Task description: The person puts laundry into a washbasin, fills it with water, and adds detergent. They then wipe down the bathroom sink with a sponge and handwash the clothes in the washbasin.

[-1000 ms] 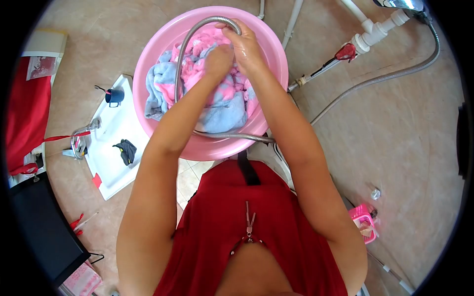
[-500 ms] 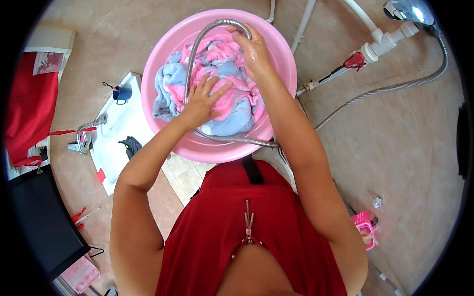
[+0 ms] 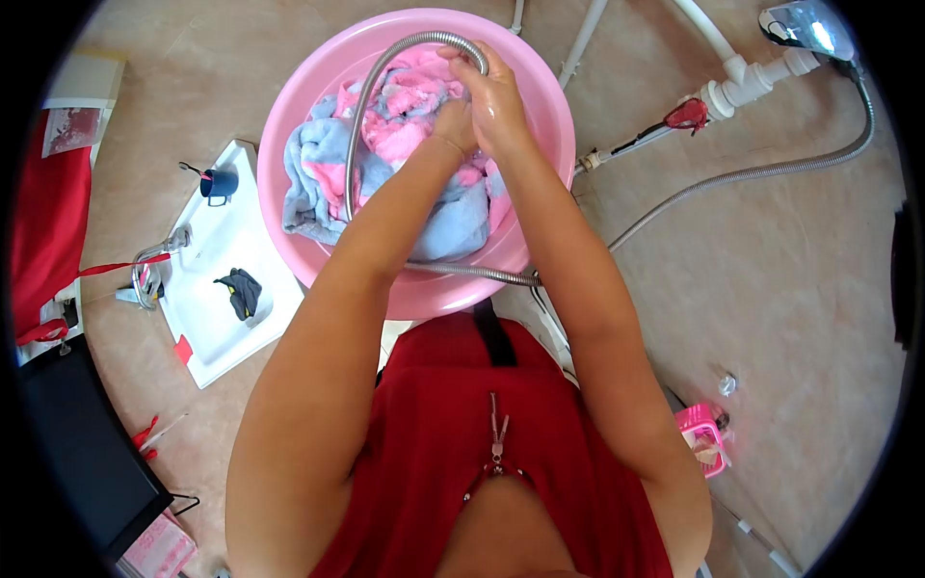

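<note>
A pink basin (image 3: 273,183) holds a wet pink and blue-grey plush cloth (image 3: 337,154). My right hand (image 3: 498,101) is closed around the end of a silvery flexible hose (image 3: 376,77) near the basin's right side. The hose arches over the cloth, then runs out past the near rim. My left hand (image 3: 457,127) reaches into the cloth just beside my right hand, its fingers hidden behind the wrist and the fabric, so I cannot tell whether they grip it. No water stream can be made out.
Left of the basin, a white sink (image 3: 207,356) carries a blue cup (image 3: 219,185), a tap (image 3: 154,265) and a dark cloth (image 3: 241,293). White pipes (image 3: 747,89) and a shower head (image 3: 807,29) are at the upper right. A pink basket (image 3: 701,438) sits at the lower right.
My left hand has moved right and away from me, from lying spread on the cloth to beside my right hand. My right hand still holds the hose. The view has shifted slightly.
</note>
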Demonstrator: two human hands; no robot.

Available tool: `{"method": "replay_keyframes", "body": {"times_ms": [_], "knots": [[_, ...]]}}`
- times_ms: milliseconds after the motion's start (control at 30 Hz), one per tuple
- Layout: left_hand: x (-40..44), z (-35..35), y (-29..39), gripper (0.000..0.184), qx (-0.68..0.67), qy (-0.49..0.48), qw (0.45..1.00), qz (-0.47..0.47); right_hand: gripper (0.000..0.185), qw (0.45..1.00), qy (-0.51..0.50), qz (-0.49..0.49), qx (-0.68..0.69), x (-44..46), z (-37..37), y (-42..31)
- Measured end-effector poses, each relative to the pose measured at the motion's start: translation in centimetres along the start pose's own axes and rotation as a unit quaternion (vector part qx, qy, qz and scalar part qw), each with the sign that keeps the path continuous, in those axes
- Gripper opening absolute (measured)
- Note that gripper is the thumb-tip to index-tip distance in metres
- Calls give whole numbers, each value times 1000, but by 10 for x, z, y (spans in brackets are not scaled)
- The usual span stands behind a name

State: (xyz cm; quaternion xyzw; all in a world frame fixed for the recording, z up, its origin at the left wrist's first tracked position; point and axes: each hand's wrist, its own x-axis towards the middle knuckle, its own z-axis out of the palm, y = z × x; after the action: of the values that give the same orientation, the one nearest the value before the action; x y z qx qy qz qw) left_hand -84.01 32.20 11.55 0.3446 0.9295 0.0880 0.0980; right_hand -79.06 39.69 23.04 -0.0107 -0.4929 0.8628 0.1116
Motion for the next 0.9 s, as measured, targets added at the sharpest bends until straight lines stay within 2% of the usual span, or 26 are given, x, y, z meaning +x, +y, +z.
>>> {"method": "replay_keyframes", "body": {"times_ms": [67,133,233,267,333,400,500,600,800,900], "knots": [[1,-7,4,36,-4,-70,995,-64,14,1000,-2,-5,-7,0,-2,2],[-14,-19,10,36,-90,11,990,-105,15,1000,-8,-14,-13,1,-3,2],[-50,-40,21,38,-194,131,960,-156,13,999,-16,33,-36,0,-8,-4],[-65,-47,22,39,-223,170,945,-170,13,999,-21,15,-28,2,-11,-2],[-108,-65,22,38,-233,220,944,-83,13,999,-28,-21,-10,6,-14,2],[-149,-85,19,39,-236,148,959,-56,13,1000,-13,-11,-21,6,-12,-2],[-187,-89,5,44,-84,135,985,61,13,999,-10,-3,-36,6,-9,-1],[-188,-106,13,52,80,108,986,95,13,999,-6,3,-53,7,-10,1],[-120,-56,5,58,52,71,990,112,13,999,13,22,-22,7,-6,8],[-79,-60,17,49,93,-58,992,62,13,999,10,37,-35,6,-4,4]]}}
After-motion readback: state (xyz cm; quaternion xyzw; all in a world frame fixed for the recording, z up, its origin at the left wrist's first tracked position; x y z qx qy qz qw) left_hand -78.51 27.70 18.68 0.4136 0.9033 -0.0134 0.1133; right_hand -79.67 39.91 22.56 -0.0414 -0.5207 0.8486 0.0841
